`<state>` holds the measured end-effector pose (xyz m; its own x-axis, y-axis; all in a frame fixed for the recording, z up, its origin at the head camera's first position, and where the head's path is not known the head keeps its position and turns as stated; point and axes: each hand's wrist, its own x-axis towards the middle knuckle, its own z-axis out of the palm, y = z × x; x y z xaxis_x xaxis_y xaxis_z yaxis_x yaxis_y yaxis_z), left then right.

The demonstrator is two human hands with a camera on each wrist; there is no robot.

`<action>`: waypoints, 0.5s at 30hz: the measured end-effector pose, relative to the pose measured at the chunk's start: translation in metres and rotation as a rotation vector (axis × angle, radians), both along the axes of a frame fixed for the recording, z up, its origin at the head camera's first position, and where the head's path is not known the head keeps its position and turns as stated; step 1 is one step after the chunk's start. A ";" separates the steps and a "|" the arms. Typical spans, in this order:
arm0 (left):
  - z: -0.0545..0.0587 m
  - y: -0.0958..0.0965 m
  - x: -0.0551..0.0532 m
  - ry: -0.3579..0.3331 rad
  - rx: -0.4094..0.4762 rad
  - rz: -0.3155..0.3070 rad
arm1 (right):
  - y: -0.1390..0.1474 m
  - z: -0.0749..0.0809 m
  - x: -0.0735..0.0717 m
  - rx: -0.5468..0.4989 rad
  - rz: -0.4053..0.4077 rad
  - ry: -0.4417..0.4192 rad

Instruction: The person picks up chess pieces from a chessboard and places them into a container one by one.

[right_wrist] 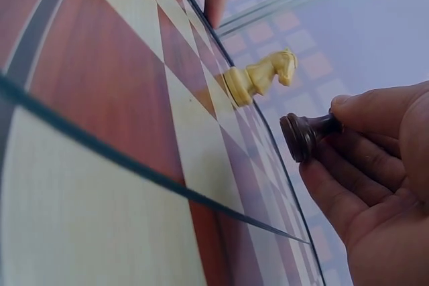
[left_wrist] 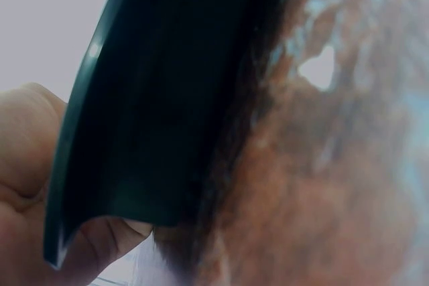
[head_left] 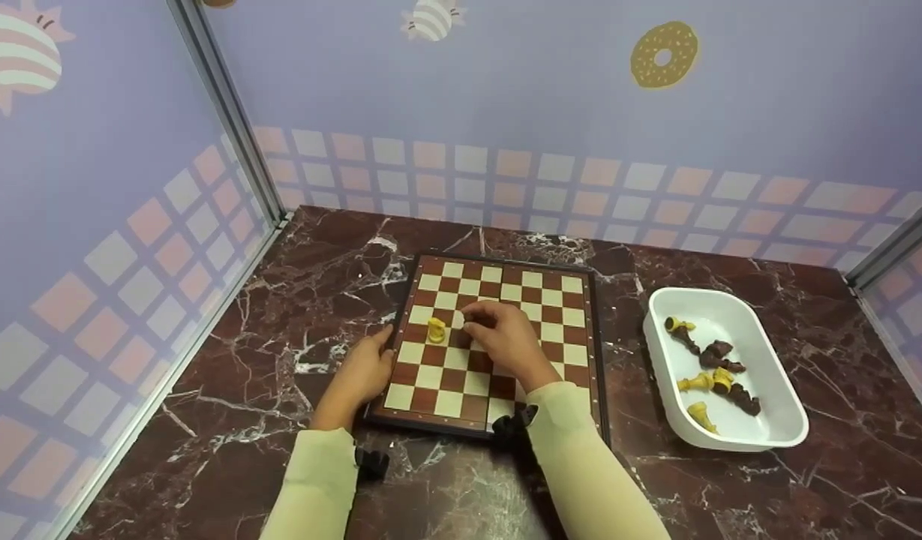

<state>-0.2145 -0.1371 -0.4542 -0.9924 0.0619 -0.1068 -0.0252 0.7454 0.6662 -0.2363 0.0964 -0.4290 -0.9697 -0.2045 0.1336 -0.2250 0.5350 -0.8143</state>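
Note:
A folding chessboard (head_left: 430, 379) with a dark frame lies on the table. My right hand (head_left: 506, 337) is above its middle, pinching a dark brown chess piece (right_wrist: 303, 136) between thumb and fingertips. The piece's base shows in the right wrist view, apart from the board; its top is hidden by the fingers. Just left of it, a yellow chess knight (head_left: 436, 330) stands upright on the board. My left hand (head_left: 363, 371) rests at the board's left edge, with fairly straight fingers touching the frame. The left wrist view shows the board's dark side (left_wrist: 154, 98) close up.
Right of the board stands a white tray (head_left: 787, 405) with several yellow and dark chess pieces lying in it. The tabletop (head_left: 228, 420) is dark red marble pattern. Patterned walls enclose the back (head_left: 536, 90) and both sides.

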 end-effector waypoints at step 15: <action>-0.001 0.000 0.000 0.040 -0.012 -0.007 | 0.017 0.010 0.014 -0.049 0.002 0.006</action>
<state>-0.2148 -0.1367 -0.4555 -0.9955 0.0673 -0.0674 0.0064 0.7536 0.6573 -0.2226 0.1129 -0.4193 -0.9686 -0.1990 0.1492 -0.2306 0.4940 -0.8383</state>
